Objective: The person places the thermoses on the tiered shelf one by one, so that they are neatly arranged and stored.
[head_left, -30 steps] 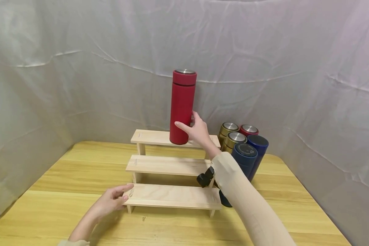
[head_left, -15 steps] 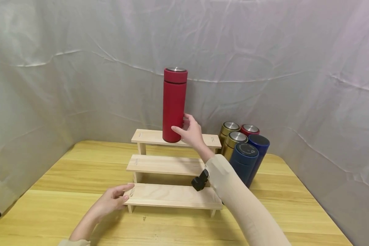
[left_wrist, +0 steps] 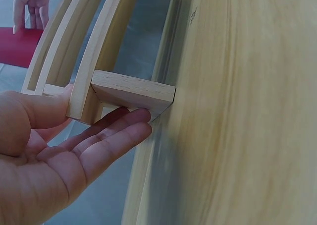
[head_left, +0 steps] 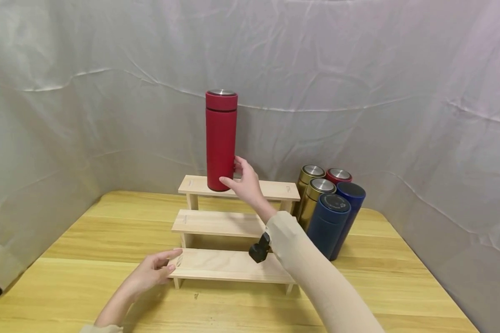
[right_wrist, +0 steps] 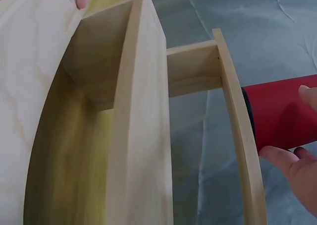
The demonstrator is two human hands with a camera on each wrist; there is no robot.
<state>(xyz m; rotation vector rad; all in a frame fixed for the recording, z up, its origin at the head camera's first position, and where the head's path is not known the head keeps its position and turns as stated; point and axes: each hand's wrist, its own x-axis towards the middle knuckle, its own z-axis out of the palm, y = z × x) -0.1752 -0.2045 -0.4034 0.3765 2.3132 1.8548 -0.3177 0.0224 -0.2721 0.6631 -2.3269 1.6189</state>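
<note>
The tall red cylindrical flask, with a black ring below its cap and a silver disc on top, stood upright at the top board of a pale wooden three-tier rack, left of that board's middle. Whether its base touched the wood or hung just above it could not be told.

The person's right hand held the flask low down, thumb on the near side and fingers round the right side, the grip spread to the flask's width. Below the beige right sleeve, a black wrist camera hung in front of the rack's lower part.

The left hand held the left end of the rack's lowest board between thumb and fingers, the thumb above and the fingers reaching beneath, close by the short leg.

To the right of the rack, close together on the yellowish wood-grained table, stood two gold metallic flasks with silver-topped lids, a second red flask mostly hidden behind, a bright blue flask and a dark navy flask in front. Creased grey cloth hung behind the table.
</note>
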